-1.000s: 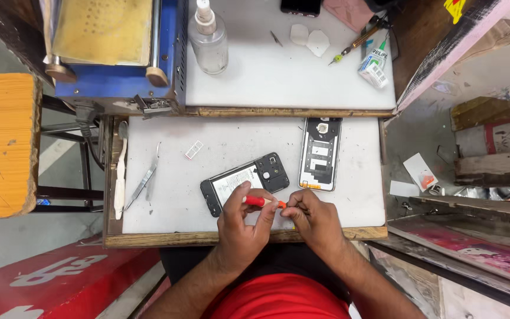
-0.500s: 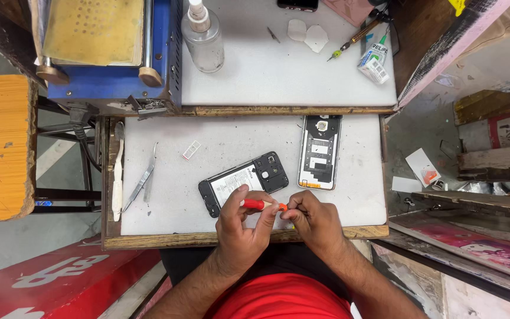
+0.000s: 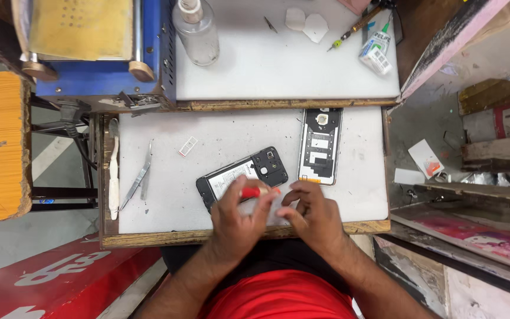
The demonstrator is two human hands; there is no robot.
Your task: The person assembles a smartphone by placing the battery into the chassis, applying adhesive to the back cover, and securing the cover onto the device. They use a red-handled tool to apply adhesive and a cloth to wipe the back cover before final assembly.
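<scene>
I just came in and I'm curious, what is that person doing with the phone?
A person sits at a small white table. The left hand pinches a red-handled tool over an opened phone, and the right hand is beside it, touching the same spot. Another phone part and tweezers lie nearby.

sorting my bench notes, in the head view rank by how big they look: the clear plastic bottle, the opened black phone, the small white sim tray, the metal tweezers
1. Opened black phone, though the hands cover part of it
2. Clear plastic bottle, close to the phone; it stands taller, nearer the camera, so this order is unsure
3. Metal tweezers, long but thin
4. Small white sim tray
</scene>
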